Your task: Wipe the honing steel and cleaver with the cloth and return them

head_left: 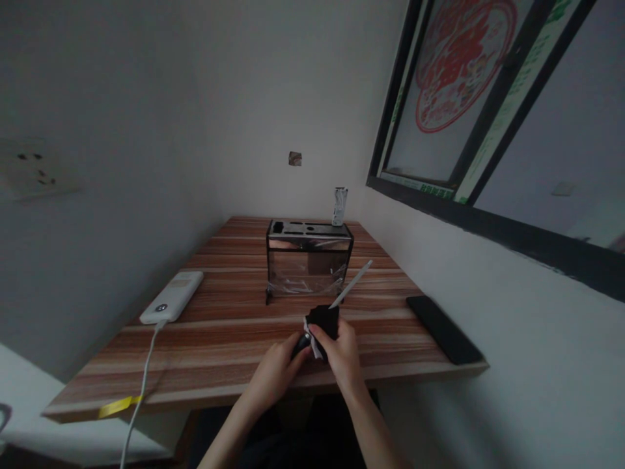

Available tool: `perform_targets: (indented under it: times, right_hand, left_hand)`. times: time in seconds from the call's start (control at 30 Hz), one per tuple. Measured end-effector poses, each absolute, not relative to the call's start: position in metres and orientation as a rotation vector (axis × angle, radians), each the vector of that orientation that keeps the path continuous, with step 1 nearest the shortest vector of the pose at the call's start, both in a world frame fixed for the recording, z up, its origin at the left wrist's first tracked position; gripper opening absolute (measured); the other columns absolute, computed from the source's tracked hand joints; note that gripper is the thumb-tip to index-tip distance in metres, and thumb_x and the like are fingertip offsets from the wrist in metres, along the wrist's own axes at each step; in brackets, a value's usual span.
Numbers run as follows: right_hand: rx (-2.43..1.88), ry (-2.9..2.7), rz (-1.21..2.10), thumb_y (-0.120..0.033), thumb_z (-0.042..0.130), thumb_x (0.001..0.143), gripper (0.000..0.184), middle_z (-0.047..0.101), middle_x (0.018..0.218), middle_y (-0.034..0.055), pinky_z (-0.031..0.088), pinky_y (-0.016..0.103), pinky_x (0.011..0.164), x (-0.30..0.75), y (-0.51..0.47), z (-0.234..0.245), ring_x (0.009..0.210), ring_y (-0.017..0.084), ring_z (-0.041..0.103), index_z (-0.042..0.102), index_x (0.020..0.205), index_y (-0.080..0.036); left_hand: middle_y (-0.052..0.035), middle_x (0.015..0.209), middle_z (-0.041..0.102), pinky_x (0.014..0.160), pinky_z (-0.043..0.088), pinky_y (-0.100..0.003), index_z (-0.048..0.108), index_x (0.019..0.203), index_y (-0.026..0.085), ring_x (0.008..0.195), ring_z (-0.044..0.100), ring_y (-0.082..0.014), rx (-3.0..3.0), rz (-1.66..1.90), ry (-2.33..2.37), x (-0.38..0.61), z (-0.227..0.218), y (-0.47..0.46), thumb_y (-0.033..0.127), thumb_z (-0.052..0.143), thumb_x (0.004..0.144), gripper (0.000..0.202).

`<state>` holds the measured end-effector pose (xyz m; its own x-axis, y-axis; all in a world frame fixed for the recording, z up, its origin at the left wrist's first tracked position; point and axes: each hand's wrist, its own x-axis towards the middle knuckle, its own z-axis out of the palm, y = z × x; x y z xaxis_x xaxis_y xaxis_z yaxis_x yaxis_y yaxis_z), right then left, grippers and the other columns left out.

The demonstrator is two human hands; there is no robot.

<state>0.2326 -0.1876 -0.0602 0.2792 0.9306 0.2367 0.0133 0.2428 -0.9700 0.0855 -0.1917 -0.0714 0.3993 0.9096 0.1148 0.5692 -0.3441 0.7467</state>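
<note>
The dark handle [299, 346] is gripped by the left hand [276, 370], the black piece [325, 318] by the right hand [346, 353], above the table [219, 355]; the pale strip [352, 283] is left exposed; completion cannot be judged.

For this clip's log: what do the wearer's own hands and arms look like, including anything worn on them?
The left hand and right hand are ungloved. Both forearms are bare as far as they show, with no sleeve, watch or cable on them. Dark clothing shows between them. The picture is too dim to rule out small rings.
</note>
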Motion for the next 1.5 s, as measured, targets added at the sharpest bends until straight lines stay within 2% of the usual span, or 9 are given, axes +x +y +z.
perform_targets:
  times: [0.37, 0.77, 1.03, 1.17, 1.3, 1.5]
  right_hand:
    - [-1.131, -1.118, 0.854, -0.034, 0.073, 0.064, 0.032, 0.073, 0.087, 0.0098, 0.053, 0.034, 0.074, 0.231, -0.190, -0.057, 0.081, 0.025, 0.068, 0.068, 0.089, -0.014]
    - [-1.124, -1.111, 0.881, -0.038, 0.072, 0.067, 0.033, 0.073, 0.087, 0.0100, 0.053, 0.035, 0.074, 0.234, -0.193, -0.060, 0.081, 0.025, 0.068, 0.067, 0.090, -0.014]
    - [-1.130, -1.115, 0.864, -0.039, 0.070, 0.070, 0.032, 0.072, 0.082, 0.0096, 0.053, 0.031, 0.063, 0.245, -0.190, -0.054, 0.073, 0.023, 0.067, 0.067, 0.089, -0.013]
    - [-1.119, -1.036, 0.802, -0.040, 0.072, 0.068, 0.034, 0.072, 0.078, 0.0089, 0.050, 0.027, 0.051, 0.261, -0.179, -0.054, 0.063, 0.020, 0.065, 0.068, 0.087, -0.013]
    - [-1.105, -1.013, 0.763, -0.043, 0.071, 0.069, 0.034, 0.072, 0.073, 0.0092, 0.045, 0.023, 0.041, 0.280, -0.169, -0.046, 0.053, 0.017, 0.061, 0.069, 0.082, -0.012]
    - [-1.090, -0.865, 0.695, -0.043, 0.077, 0.060, 0.036, 0.068, 0.063, 0.0040, 0.044, 0.022, 0.037, 0.304, -0.157, -0.027, 0.046, 0.013, 0.057, 0.069, 0.077, -0.013]
  left_hand:
    - [-0.0073, 0.094, 0.070, 0.076, 0.043, -0.026, 0.058, 0.099, 0.020, 0.087, 0.064, -0.0224, 2.054, 0.705, 1.248, 0.086, -0.072, -0.192, 0.034, 0.043, 0.088, 0.023]
    - [-0.0065, 0.091, 0.070, 0.073, 0.043, -0.025, 0.057, 0.101, 0.020, 0.085, 0.065, -0.0222, 2.087, 0.666, 1.252, 0.086, -0.067, -0.194, 0.034, 0.043, 0.089, 0.023]
    - [-0.0055, 0.084, 0.068, 0.067, 0.041, -0.024, 0.057, 0.096, 0.019, 0.076, 0.064, -0.0201, 2.063, 0.689, 1.241, 0.086, -0.070, -0.194, 0.032, 0.042, 0.090, 0.021]
    - [-0.0047, 0.081, 0.068, 0.062, 0.038, -0.023, 0.057, 0.093, 0.019, 0.075, 0.063, -0.0200, 2.098, 0.652, 1.274, 0.086, -0.069, -0.195, 0.034, 0.041, 0.090, 0.021]
    - [-0.0046, 0.083, 0.068, 0.065, 0.038, -0.023, 0.056, 0.095, 0.020, 0.079, 0.064, -0.0209, 2.121, 0.630, 1.283, 0.085, -0.068, -0.195, 0.035, 0.041, 0.091, 0.022]
    - [-0.0048, 0.085, 0.068, 0.067, 0.039, -0.023, 0.056, 0.094, 0.020, 0.080, 0.064, -0.0207, 2.134, 0.614, 1.279, 0.085, -0.068, -0.196, 0.036, 0.041, 0.091, 0.022]
